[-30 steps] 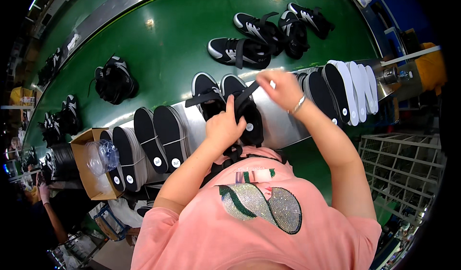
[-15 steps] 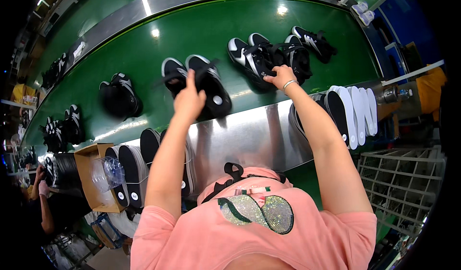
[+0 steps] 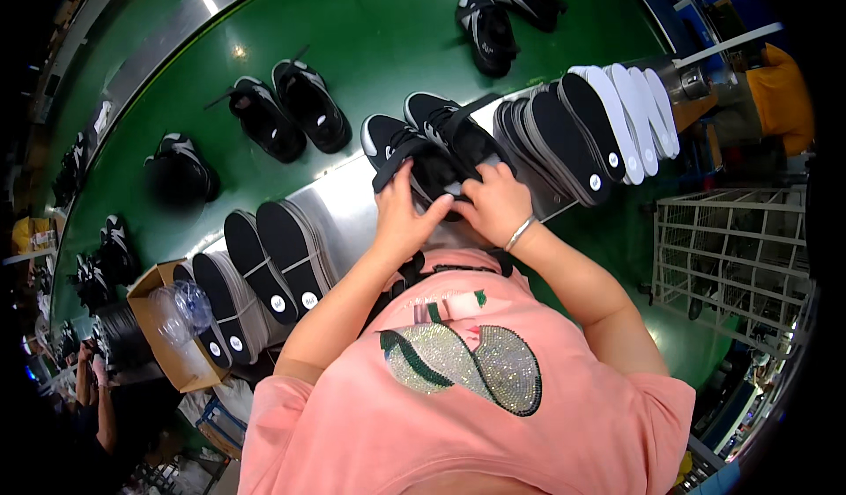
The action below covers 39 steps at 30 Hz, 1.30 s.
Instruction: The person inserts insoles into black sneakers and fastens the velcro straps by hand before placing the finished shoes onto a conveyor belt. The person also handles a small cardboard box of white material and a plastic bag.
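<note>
At centre, the left hand [image 3: 404, 217], thumb and fingers spread, is laid on the left black shoe [image 3: 382, 136]; the right hand [image 3: 498, 206], fingers bent, is set at the right black shoe's heel [image 3: 426, 107]; whether either is clamped cannot be told. At right, insoles [image 3: 564, 138] are closely stacked; upper centre, room is afforded by green tabletop [image 3: 379, 37].

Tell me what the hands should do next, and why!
I'd say the left hand could gently ease the black strap outward, away from the left-hand shoe's opening. Its fingertips are right by that strap, which sticks out loose, and the right hand is at the pair's heel end, so it could perhaps steady them.
</note>
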### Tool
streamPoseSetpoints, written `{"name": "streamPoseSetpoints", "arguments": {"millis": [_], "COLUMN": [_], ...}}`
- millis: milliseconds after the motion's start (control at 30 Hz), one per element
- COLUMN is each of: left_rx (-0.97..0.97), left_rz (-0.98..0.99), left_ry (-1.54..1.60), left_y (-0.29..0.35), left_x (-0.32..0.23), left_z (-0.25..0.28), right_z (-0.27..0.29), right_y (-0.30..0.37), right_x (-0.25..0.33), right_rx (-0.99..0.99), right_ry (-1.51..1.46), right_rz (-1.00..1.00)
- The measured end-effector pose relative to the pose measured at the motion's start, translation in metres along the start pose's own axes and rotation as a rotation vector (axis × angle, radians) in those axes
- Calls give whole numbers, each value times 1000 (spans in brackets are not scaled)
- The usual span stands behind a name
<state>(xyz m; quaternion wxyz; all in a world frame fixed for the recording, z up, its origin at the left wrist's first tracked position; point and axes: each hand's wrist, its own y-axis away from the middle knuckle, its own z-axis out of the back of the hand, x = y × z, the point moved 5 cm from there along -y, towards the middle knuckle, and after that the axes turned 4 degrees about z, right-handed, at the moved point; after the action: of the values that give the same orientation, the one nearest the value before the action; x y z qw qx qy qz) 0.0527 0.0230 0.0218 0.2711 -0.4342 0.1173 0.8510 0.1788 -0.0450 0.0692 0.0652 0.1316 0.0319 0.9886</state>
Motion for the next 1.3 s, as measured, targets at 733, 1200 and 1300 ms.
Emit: {"name": "streamPoseSetpoints", "arguments": {"millis": [733,1200,1300], "left_rx": [47,130,155], "left_rz": [-239,244,278], "left_ry": [-273,412,555], "left_y": [-26,-52,-47], "left_x": [-20,22,26], "left_z": [0,12,9], "right_z": [-21,-33,-61], "right_y": [47,-12,-31], "right_x": [6,28,16], "right_rx": [-55,-46,141], "right_ry": [-98,-529,-917], "right_rz": [33,-76,-402]}}
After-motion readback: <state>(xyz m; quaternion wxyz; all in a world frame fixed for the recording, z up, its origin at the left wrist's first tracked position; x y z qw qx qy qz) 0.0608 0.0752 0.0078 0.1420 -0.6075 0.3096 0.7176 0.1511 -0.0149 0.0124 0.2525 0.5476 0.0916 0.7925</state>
